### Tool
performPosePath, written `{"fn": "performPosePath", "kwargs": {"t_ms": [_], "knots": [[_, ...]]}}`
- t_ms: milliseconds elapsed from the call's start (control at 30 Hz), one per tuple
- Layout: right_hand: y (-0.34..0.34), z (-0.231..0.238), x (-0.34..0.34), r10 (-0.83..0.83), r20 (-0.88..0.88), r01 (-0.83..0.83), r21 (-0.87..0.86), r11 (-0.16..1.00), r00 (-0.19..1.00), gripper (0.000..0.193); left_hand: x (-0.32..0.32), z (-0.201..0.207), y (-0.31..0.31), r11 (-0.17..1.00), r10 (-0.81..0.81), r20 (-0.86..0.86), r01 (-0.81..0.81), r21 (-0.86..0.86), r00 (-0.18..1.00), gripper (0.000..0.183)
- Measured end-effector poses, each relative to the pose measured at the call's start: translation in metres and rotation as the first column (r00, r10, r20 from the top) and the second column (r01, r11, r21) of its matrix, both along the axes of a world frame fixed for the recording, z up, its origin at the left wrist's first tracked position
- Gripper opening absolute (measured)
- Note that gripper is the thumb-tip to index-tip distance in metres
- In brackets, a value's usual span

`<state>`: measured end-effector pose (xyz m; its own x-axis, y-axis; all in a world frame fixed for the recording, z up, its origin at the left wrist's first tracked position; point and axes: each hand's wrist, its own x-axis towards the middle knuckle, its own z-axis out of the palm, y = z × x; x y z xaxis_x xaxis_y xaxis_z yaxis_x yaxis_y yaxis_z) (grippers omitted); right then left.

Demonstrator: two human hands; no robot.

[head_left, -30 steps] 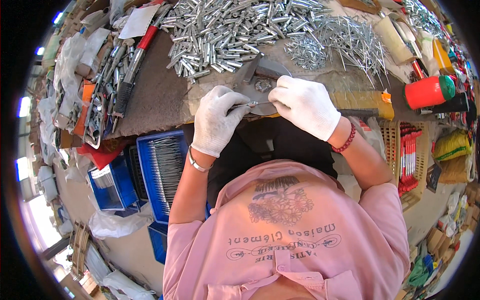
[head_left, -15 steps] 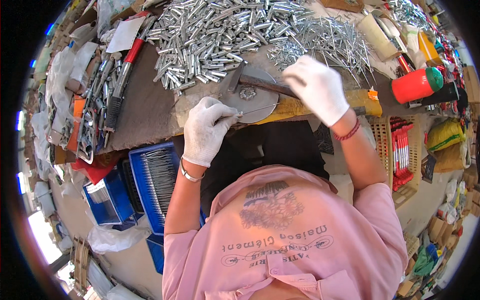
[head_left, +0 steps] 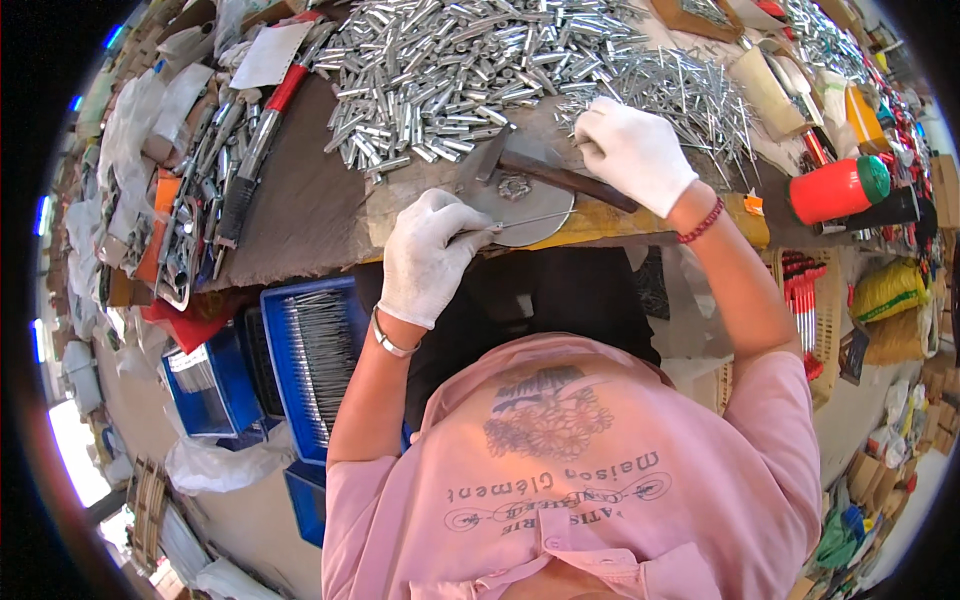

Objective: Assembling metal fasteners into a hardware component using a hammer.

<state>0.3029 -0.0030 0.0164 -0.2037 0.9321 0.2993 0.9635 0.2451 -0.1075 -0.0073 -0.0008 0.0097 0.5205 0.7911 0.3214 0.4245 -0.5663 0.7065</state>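
Pin (head_left: 525, 221), thin and metal, is pinched in my gloved left hand (head_left: 430, 255) over the round steel plate (head_left: 530, 205); beyond, my right hand (head_left: 635, 150) closes on loose pins (head_left: 690, 95), fingertips hidden. Red canister with green cap (head_left: 835, 188) sits right; white paper sheet (head_left: 272, 55) far left, partly buried

We note white gloves on the left hand (head_left: 428, 255) and the right hand (head_left: 634, 150). The thin rod (head_left: 520, 222), the round metal plate (head_left: 527, 203) and the pile of short tubes (head_left: 450, 60) are silver-grey. The hammer (head_left: 545, 173) has a dark brown handle. The bracelet (head_left: 699, 222) is dark red, the shirt (head_left: 580, 480) pink with a grey floral print. The crates (head_left: 305, 360) are blue; the canister (head_left: 835, 187) is red with a green cap.
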Motion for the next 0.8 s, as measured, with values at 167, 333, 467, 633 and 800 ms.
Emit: {"fn": "performPosePath", "kwargs": {"t_ms": [167, 333, 467, 633, 800], "knots": [[-0.031, 0.036, -0.047, 0.030, -0.512, -0.092, -0.096, 0.991, 0.858, 0.010, 0.000, 0.000, 0.000, 1.000, -0.001, -0.002, 0.001, -0.006, 1.000, 0.013], [-0.049, 0.024, -0.083, 0.050, -0.689, -0.178, -0.116, 0.977, 0.723, 0.010, -0.003, -0.006, 0.001, 0.999, 0.007, 0.023, -0.006, -0.031, 1.000, 0.013], [-0.047, 0.004, -0.093, 0.252, -0.586, -0.198, 0.155, 0.968, 0.771, 0.017, -0.002, -0.004, 0.000, 0.999, 0.013, 0.025, -0.014, 0.032, 1.000, 0.013], [-0.047, -0.008, -0.102, 0.257, -0.541, -0.157, 0.224, 0.962, 0.801, 0.016, -0.002, -0.005, -0.001, 0.999, 0.035, 0.029, -0.034, -0.023, 0.999, 0.014], [-0.048, -0.011, -0.100, 0.255, -0.535, -0.169, 0.206, 0.964, 0.805, 0.018, -0.002, -0.009, 0.002, 1.000, 0.018, 0.041, -0.018, 0.012, 0.999, 0.015]]}}
